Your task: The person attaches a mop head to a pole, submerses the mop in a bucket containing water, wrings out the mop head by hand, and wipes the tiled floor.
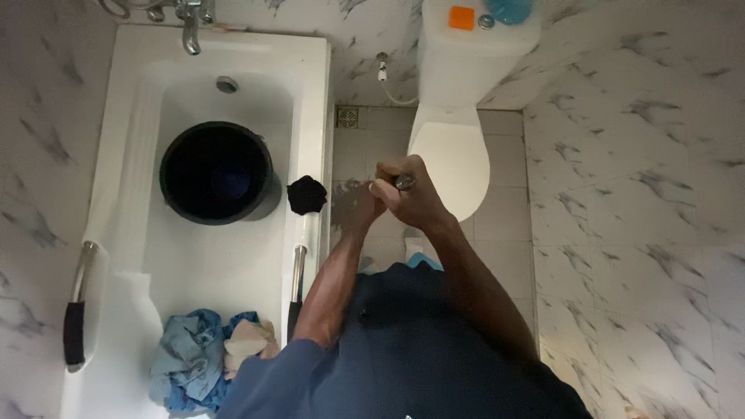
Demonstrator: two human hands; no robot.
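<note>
Your two hands meet at the centre of the frame, above the tiled floor (508,221) between the bathtub (310,116) and the toilet (450,155). Your right hand (415,198) is clenched, its fingers curled around a small dark object (404,182) with a slight shine that pokes out near the knuckles — it is too small and dim to tell what it is. Your left hand (358,206) presses against the right from the left side, fingers folded in; whether it grips that same object or only the other hand, you cannot tell from here.

Just left of your hands, a crumpled black cloth (307,194) sits on the tub's near rim. Inside the tub, in the upper left of the frame, stands a large black bucket (217,172), below the chrome tap (190,31). At the lower left, a heap of blue clothes (194,361) lies in the tub. On the toilet tank at the top of the frame rest an orange square item (462,17) and a blue thing (512,9) — the latter is cut off by the edge.
</note>
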